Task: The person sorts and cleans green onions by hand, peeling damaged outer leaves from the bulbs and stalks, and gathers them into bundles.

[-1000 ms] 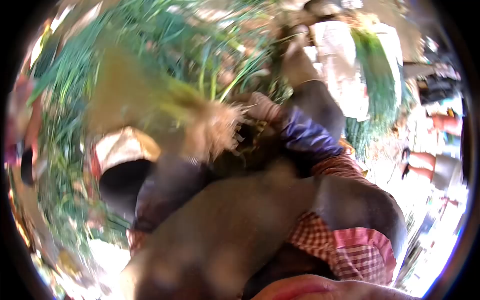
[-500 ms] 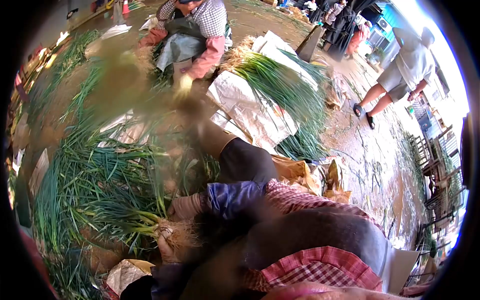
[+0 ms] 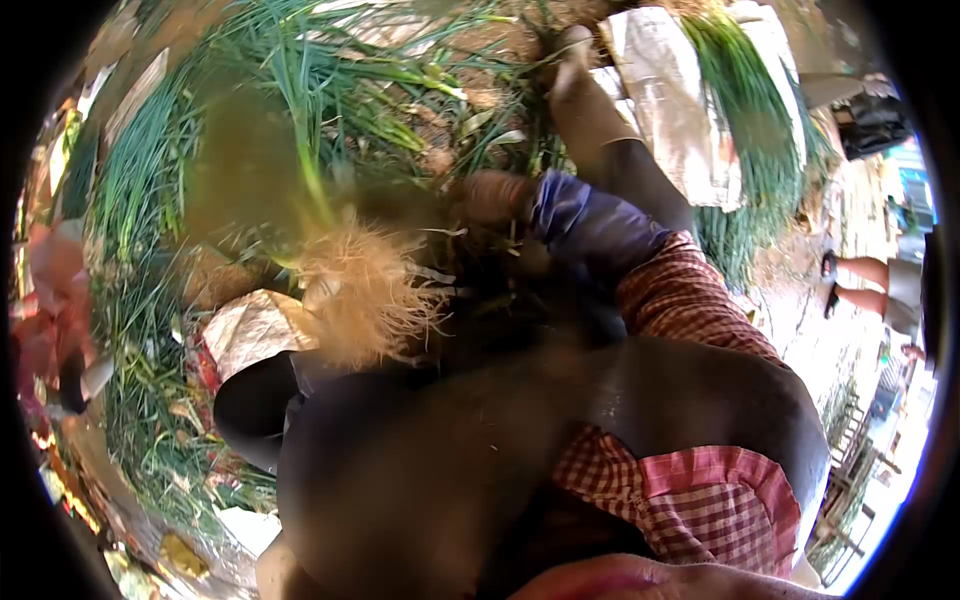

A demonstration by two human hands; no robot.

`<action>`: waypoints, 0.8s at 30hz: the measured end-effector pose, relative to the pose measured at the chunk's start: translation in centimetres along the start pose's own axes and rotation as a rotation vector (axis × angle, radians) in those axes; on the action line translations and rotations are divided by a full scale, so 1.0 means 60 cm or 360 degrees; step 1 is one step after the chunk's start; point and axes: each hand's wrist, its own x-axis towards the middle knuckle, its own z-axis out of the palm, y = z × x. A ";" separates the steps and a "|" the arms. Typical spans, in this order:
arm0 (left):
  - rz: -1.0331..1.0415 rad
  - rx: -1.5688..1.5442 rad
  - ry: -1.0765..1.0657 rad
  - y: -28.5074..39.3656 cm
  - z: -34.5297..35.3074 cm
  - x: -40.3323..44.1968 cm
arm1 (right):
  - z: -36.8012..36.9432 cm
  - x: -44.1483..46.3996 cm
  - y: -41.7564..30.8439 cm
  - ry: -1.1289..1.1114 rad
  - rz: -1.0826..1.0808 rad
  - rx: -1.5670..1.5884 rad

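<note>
A bunch of green onions is raised close in front of me, its pale, stringy roots toward me and its leaves pointing away. My left hand is mostly hidden behind these roots, closed on the stems. To the right of the roots is my right hand, in a brownish glove below a blue cuff. Motion blurs its fingers, and I cannot make out anything in them. Loose green onions lie heaped on the ground beyond both hands.
My outstretched leg lies beside white sacks with more green onions on them. A crumpled sack is near my other knee. At the right edge stands a person in sandals. Another person's reddish clothing shows at the left.
My view has tipped down and turned. The bunch of green onions has come up closer to me, its roots now covering my left hand. My right hand has moved away from the bunch.
</note>
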 end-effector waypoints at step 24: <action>0.0087 -0.0261 -0.0016 0.018 0.001 0.025 | -0.223 0.098 0.074 0.1057 0.0693 -0.0562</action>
